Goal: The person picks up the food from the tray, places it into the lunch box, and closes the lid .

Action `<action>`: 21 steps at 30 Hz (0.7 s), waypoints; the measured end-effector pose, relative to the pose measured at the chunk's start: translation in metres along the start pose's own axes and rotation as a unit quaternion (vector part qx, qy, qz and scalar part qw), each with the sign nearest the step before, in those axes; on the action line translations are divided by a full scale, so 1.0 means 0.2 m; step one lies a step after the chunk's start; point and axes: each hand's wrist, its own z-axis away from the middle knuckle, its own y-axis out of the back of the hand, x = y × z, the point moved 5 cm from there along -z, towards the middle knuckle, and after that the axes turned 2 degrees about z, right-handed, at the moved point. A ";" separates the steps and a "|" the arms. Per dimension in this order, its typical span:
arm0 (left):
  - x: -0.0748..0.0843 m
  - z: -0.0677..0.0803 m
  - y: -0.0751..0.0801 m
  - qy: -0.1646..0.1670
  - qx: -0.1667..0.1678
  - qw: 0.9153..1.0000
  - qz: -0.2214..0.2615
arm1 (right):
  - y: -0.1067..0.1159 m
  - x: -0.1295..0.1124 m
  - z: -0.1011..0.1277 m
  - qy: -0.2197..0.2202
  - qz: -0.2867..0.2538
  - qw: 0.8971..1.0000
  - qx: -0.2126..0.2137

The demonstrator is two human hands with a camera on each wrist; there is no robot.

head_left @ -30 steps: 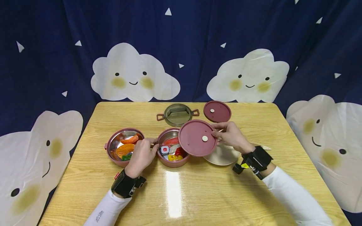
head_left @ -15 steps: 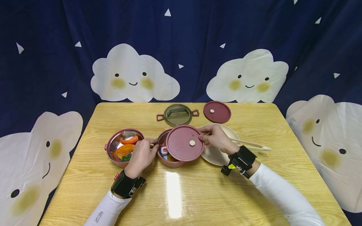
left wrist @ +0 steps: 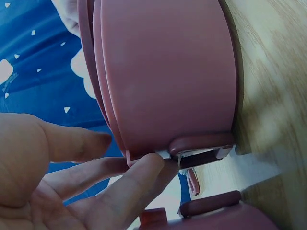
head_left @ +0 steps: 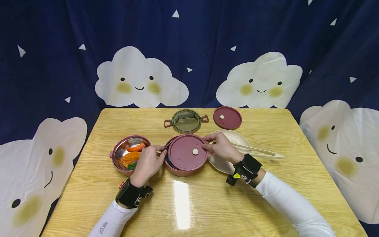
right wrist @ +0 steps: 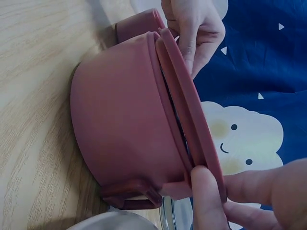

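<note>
A round pink pot lid (head_left: pixel 185 156) lies over the middle pink pot (head_left: pixel 179 172), offset to the right, so a dark crescent of the pot's inside shows at left. My right hand (head_left: pixel 220 147) pinches the lid's right edge between thumb and fingers. A narrow gap runs between the lid (right wrist: pixel 194 110) and the pot's rim in the right wrist view. At the pot's left side my left hand (head_left: pixel 148 166) grips the rim by the side handle (left wrist: pixel 201 143). To its left, an uncovered pink pot (head_left: pixel 122 170) contains orange and green toy food.
Behind the pots sit a dark glass lid (head_left: pixel 186 121) with two handles and a second pink lid (head_left: pixel 227 118). A cream plate (head_left: pixel 220 164) lies right of the middle pot, with cream tongs (head_left: pixel 260 150) across it. A curtain (head_left: pixel 204 33) hangs behind the table.
My right hand has brought the lid leftward and down onto the middle pot, covering the toy food inside. The plate and tongs are less hidden. My left hand has stayed put.
</note>
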 end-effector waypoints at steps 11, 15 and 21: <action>0.00 0.01 0.00 0.007 -0.001 1.000 0.010 | -0.05 -0.02 -0.03 0.003 0.019 1.000 0.012; 0.00 0.00 0.00 0.002 0.002 1.000 0.002 | -0.06 -0.03 -0.04 0.010 0.032 0.999 0.021; 0.00 0.00 0.00 -0.002 0.002 1.000 0.002 | -0.06 -0.03 -0.04 0.004 0.055 0.998 0.036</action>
